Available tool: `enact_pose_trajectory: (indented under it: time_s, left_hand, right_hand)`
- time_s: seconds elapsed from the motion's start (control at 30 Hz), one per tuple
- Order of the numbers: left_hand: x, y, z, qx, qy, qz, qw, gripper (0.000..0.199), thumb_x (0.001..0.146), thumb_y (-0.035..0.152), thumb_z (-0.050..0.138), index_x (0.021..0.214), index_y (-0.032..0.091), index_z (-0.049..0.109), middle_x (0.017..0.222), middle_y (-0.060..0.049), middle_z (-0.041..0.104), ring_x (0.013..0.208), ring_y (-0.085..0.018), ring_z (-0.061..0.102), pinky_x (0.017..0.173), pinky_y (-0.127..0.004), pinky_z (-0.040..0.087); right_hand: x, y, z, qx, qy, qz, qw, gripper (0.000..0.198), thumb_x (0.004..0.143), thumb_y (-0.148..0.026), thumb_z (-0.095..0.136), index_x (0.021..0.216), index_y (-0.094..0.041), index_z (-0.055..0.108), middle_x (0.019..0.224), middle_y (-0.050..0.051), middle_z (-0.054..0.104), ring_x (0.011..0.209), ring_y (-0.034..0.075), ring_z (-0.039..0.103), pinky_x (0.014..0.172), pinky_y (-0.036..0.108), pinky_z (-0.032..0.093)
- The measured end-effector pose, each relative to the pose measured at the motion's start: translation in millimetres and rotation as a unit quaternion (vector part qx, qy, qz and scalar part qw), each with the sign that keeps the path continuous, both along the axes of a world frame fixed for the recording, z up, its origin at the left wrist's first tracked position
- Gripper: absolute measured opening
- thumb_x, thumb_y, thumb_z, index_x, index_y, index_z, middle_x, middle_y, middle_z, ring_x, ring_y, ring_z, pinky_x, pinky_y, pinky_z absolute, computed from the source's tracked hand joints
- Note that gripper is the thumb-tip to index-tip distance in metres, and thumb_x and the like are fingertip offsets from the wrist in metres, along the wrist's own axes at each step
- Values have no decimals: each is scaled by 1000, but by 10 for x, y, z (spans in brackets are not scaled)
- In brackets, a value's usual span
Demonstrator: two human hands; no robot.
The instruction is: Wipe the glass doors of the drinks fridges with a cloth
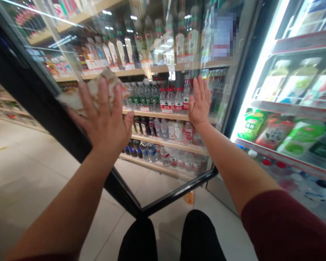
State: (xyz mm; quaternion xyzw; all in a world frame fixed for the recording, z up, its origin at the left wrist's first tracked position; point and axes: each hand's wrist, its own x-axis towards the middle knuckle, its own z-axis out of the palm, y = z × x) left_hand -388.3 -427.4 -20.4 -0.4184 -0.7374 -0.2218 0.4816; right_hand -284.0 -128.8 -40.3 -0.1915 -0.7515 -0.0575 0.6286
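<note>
My left hand (103,119) holds a crumpled pale cloth (97,88) with brownish marks flat against the glass door (149,177). Its fingers are spread over the cloth, which shows above and to the left of them. My right hand (200,101) lies on the right part of the same pane, palm toward the glass, fingers straight and nothing in it. The black-framed door stands open, its lower corner just above my knees.
To the right is a lit fridge with drink bottles (279,79) and pouches (251,125) on its shelves. Shelves of bottles (146,94) show in the glass. My black-clad knees (138,239) are below the door, above pale floor tiles (29,174). An orange item (189,197) shows near the door's bottom edge.
</note>
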Motion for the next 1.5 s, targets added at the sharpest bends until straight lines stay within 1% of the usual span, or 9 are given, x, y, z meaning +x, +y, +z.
enact_pose_trajectory:
  time_s: [0.2, 0.4, 0.5, 0.63, 0.87, 1.07, 1.3, 1.4, 1.5]
  left_hand:
    - [-18, 210, -813, -221, 96, -160, 957, 68, 104, 38, 47, 163, 45, 13, 162, 3, 41, 157, -21, 25, 131, -55, -8]
    - [13, 240, 49, -49, 44, -61, 996, 70, 101, 40, 49, 165, 33, 19, 173, 2, 11, 161, -33, -1, 124, -67, -17]
    - [96, 359, -149, -44, 43, -69, 996, 73, 101, 41, 50, 165, 32, 18, 172, -1, 13, 161, -31, -5, 124, -68, -17]
    - [75, 459, -627, -234, 111, -161, 952, 67, 103, 40, 47, 164, 41, 17, 165, 4, 36, 160, -16, 10, 129, -50, -17]
    - [82, 388, 177, -48, 8, -62, 997, 73, 100, 38, 52, 165, 36, 18, 173, 5, 7, 160, -31, -8, 125, -66, -19]
    - [63, 578, -460, -248, 117, -189, 943, 65, 104, 39, 45, 164, 38, 20, 169, 4, 26, 160, -15, 0, 129, -52, -18]
    - [103, 511, 405, -61, 27, -100, 993, 69, 101, 39, 51, 164, 32, 24, 173, 3, 10, 161, -32, -5, 123, -70, -19]
    - [145, 585, 185, -78, 40, -115, 989, 68, 101, 40, 51, 163, 30, 26, 173, 1, 10, 160, -31, -8, 123, -68, -22]
    - [111, 664, -170, -256, 110, -185, 942, 57, 106, 41, 44, 161, 33, 31, 170, 4, 23, 161, -19, 3, 127, -49, -23]
  right_hand:
    - [-9, 0, -6, 7, 10, 0, 1000, 66, 104, -51, 2, 167, -32, 12, 169, 4, 31, 160, 23, 21, 128, 59, 24]
    - [-5, 4, -3, 3, 19, 13, 1000, 67, 104, -53, 1, 166, -31, 15, 169, 3, 31, 161, 23, 19, 129, 59, 21]
    - [-8, -2, -5, 0, 12, 11, 1000, 66, 104, -52, 1, 166, -33, 14, 169, 2, 30, 161, 23, 18, 129, 59, 22]
    - [-8, 3, -15, 10, 14, 1, 1000, 66, 104, -51, 2, 166, -32, 13, 169, 3, 31, 161, 22, 20, 129, 58, 24]
    - [-2, 7, -7, 8, -3, -16, 1000, 65, 104, -47, 2, 167, -31, 9, 171, 3, 27, 161, 22, 17, 129, 58, 23]
    - [-10, -9, -5, 2, -4, -23, 1000, 65, 104, -47, 2, 167, -31, 8, 170, 2, 27, 161, 21, 19, 129, 57, 24]
    - [-11, 3, -7, 7, 7, -16, 1000, 65, 104, -48, 1, 167, -34, 8, 170, 1, 28, 161, 22, 20, 128, 58, 24]
    - [-19, -1, -6, 1, 15, 5, 1000, 65, 104, -49, 4, 166, -32, 13, 169, 2, 30, 161, 22, 20, 129, 57, 22]
    - [-25, 0, -10, 8, 25, 6, 1000, 66, 104, -50, 5, 165, -30, 21, 168, 3, 33, 160, 20, 21, 130, 54, 23]
